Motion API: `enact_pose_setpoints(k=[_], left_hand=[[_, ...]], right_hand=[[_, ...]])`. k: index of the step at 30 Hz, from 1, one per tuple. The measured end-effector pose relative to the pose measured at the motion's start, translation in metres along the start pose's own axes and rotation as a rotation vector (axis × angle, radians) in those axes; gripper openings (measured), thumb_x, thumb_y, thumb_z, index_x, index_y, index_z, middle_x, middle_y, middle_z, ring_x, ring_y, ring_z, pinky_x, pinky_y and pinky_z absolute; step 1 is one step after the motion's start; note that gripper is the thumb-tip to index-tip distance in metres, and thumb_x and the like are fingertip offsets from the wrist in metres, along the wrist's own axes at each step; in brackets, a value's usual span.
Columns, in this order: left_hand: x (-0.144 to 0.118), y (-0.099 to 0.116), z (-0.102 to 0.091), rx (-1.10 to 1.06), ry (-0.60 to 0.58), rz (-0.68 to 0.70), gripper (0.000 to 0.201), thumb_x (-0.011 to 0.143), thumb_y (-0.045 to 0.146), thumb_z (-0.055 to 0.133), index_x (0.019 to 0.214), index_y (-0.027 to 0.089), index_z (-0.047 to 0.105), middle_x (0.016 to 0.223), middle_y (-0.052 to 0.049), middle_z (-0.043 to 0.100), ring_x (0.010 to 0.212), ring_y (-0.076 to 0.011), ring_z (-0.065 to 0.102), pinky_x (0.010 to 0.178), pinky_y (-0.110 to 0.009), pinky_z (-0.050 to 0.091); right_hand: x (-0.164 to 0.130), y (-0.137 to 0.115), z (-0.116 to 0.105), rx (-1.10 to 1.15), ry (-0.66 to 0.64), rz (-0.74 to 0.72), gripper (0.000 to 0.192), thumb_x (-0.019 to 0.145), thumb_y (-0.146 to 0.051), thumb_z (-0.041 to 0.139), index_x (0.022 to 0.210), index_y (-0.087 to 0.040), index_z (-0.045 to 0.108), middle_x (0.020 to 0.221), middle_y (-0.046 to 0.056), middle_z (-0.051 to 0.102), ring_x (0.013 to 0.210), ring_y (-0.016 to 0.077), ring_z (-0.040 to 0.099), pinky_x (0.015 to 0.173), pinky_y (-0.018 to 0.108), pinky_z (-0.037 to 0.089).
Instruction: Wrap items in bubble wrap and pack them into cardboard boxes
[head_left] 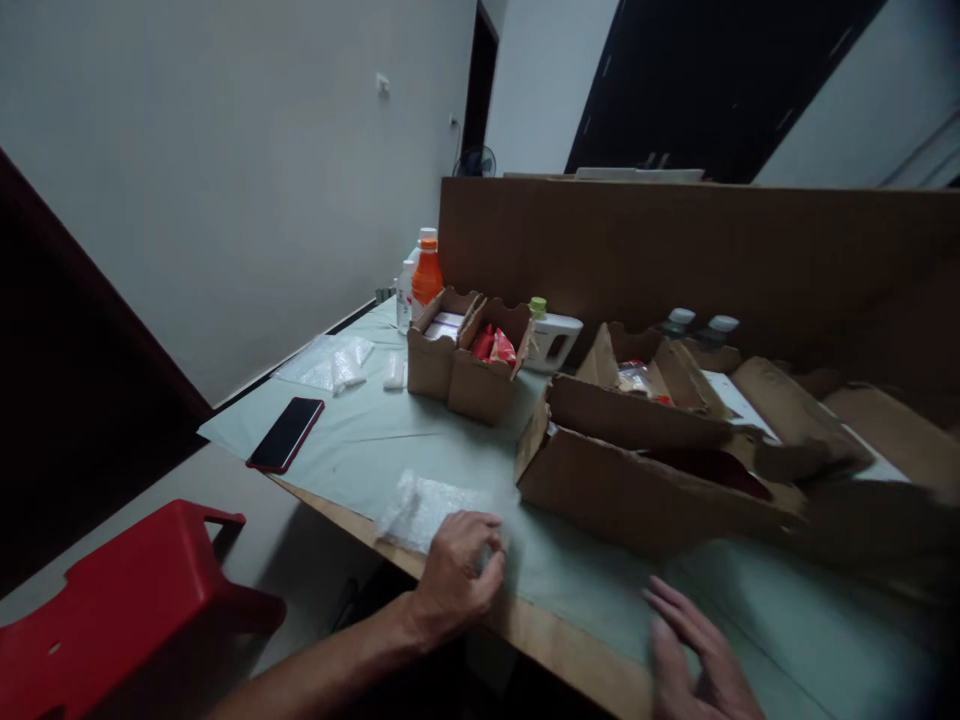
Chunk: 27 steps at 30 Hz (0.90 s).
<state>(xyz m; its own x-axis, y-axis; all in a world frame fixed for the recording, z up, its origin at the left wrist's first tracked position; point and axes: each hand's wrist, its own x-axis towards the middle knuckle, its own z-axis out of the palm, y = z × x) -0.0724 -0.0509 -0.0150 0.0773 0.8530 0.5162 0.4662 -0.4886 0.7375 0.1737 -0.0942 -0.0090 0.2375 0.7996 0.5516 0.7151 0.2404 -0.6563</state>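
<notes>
My left hand (457, 570) rests near the table's front edge, its fingers curled on the corner of a clear plastic bag (427, 505) lying flat on the pale green cover. My right hand (694, 650) lies flat on the table at the lower right, fingers spread and holding nothing. Just beyond both hands stands a long open cardboard box (637, 480) with a dark red item inside.
Two small open cartons (469, 360) hold red packets. Behind them stand an orange bottle (427, 272), a clear bottle and a white jug (555, 338). A dark phone (286, 433) and more plastic bags (330, 362) lie at the left. A red stool (127, 600) stands beside the table.
</notes>
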Motion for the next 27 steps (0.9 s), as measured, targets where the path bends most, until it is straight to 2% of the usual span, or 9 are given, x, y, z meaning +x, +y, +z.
enact_pose_setpoints(k=[1, 3, 7, 10, 13, 16, 21, 24, 27], left_hand=[[-0.007, 0.007, 0.012, -0.025, -0.044, -0.005, 0.012, 0.080, 0.013, 0.058, 0.085, 0.021, 0.065, 0.107, -0.011, 0.074, 0.101, -0.0256, 0.068, 0.089, -0.042, 0.052], [-0.017, 0.019, 0.027, -0.067, -0.154, -0.002, 0.015, 0.079, 0.015, 0.062, 0.092, 0.020, 0.069, 0.115, -0.013, 0.071, 0.107, -0.0278, 0.065, 0.093, -0.044, 0.051], [-0.026, 0.027, 0.026, -0.113, -0.272, 0.062, 0.032, 0.081, 0.017, 0.059, 0.112, 0.019, 0.068, 0.114, -0.013, 0.070, 0.107, -0.0270, 0.063, 0.095, -0.043, 0.050], [-0.024, 0.018, 0.008, 0.013, -0.282, 0.062, 0.030, 0.086, 0.016, 0.052, 0.112, 0.019, 0.067, 0.114, -0.012, 0.069, 0.108, -0.0259, 0.061, 0.096, -0.042, 0.049], [-0.017, -0.002, -0.022, 0.295, -0.342, 0.015, 0.029, 0.083, 0.019, 0.060, 0.109, 0.023, 0.068, 0.121, -0.010, 0.067, 0.119, -0.0283, 0.057, 0.106, -0.046, 0.042], [-0.007, -0.031, -0.062, 0.466, -0.321, -0.065, 0.027, 0.077, 0.020, 0.066, 0.104, 0.023, 0.069, 0.124, -0.012, 0.066, 0.125, -0.0341, 0.053, 0.109, -0.051, 0.037], [-0.001, -0.069, -0.121, 0.641, -0.221, -0.201, 0.021, 0.082, 0.020, 0.059, 0.100, 0.021, 0.070, 0.117, -0.015, 0.068, 0.114, -0.0355, 0.059, 0.101, -0.054, 0.040], [-0.005, -0.068, -0.127, 0.696, -0.176, -0.201, 0.027, 0.081, 0.018, 0.059, 0.106, 0.018, 0.070, 0.123, -0.019, 0.066, 0.118, -0.0384, 0.057, 0.102, -0.056, 0.040], [-0.012, -0.050, -0.107, 0.701, -0.136, -0.133, 0.040, 0.083, 0.016, 0.056, 0.123, 0.016, 0.064, 0.141, -0.021, 0.055, 0.135, -0.0378, 0.046, 0.111, -0.055, 0.034]], right_hand=[[-0.003, -0.021, 0.001, 0.030, 0.012, -0.086, 0.021, 0.094, -0.030, 0.056, 0.108, -0.020, 0.067, 0.121, 0.013, 0.069, 0.110, 0.0294, 0.066, 0.099, 0.047, 0.051], [-0.007, -0.053, 0.004, 0.092, -0.076, -0.197, 0.018, 0.094, -0.025, 0.056, 0.107, -0.021, 0.068, 0.118, 0.011, 0.070, 0.108, 0.0257, 0.067, 0.097, 0.043, 0.053], [-0.009, -0.075, 0.030, 0.121, -0.323, -0.253, 0.026, 0.098, -0.029, 0.050, 0.113, -0.024, 0.071, 0.127, 0.010, 0.068, 0.118, 0.0245, 0.064, 0.101, 0.042, 0.053], [-0.008, -0.062, 0.063, 0.042, -0.433, -0.238, 0.035, 0.101, -0.031, 0.041, 0.122, -0.023, 0.068, 0.132, 0.009, 0.066, 0.123, 0.0231, 0.061, 0.105, 0.041, 0.051], [-0.010, -0.041, 0.088, -0.041, -0.444, -0.256, 0.040, 0.101, -0.027, 0.035, 0.121, -0.019, 0.068, 0.129, 0.012, 0.068, 0.121, 0.0247, 0.063, 0.105, 0.045, 0.051], [-0.018, -0.025, 0.092, -0.091, -0.438, -0.272, 0.038, 0.097, -0.023, 0.039, 0.120, -0.018, 0.069, 0.133, 0.014, 0.066, 0.125, 0.0280, 0.060, 0.106, 0.048, 0.049], [-0.029, -0.019, 0.085, -0.161, -0.435, -0.308, 0.038, 0.095, -0.019, 0.043, 0.125, -0.021, 0.066, 0.137, 0.012, 0.064, 0.130, 0.0282, 0.056, 0.107, 0.049, 0.046], [-0.031, -0.020, 0.086, -0.195, -0.425, -0.319, 0.039, 0.094, -0.018, 0.042, 0.125, -0.021, 0.066, 0.137, 0.012, 0.064, 0.129, 0.0282, 0.056, 0.106, 0.049, 0.046], [-0.031, -0.022, 0.089, -0.227, -0.419, -0.330, 0.039, 0.094, -0.017, 0.042, 0.125, -0.020, 0.066, 0.136, 0.013, 0.064, 0.129, 0.0286, 0.057, 0.105, 0.048, 0.047]])
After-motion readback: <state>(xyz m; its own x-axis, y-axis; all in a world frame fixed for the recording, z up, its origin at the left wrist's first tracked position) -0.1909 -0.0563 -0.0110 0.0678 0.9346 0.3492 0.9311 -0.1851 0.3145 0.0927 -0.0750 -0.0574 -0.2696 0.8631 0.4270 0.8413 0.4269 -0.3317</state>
